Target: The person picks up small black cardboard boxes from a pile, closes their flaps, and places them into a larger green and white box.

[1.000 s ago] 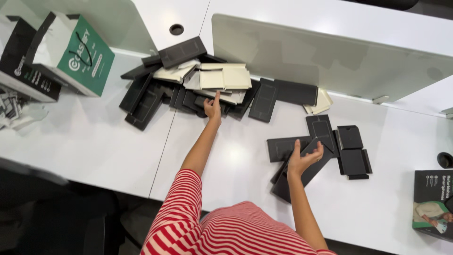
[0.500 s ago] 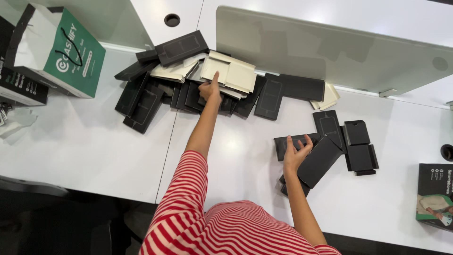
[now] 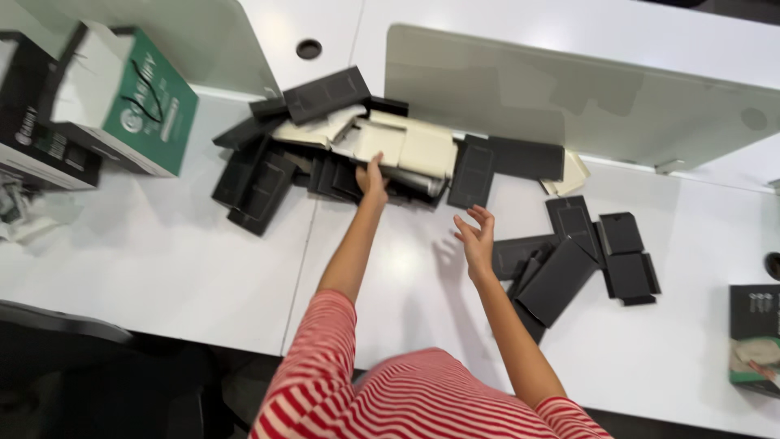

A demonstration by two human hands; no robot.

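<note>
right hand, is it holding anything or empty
Empty. The right hand hangs over the white table with fingers spread, clear of the black cartons beside it.

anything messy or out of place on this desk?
Yes. The black and cream flat cartons lie in a loose, overlapping heap at odd angles under the left hand. The black pieces beside the empty right hand are scattered too.

1 head-worn camera looks steeply down from above the person's striped shoulders, facing 12 o'clock across the white desk (image 3: 162, 244) toward the divider panel (image 3: 569, 89), fairly near.
</note>
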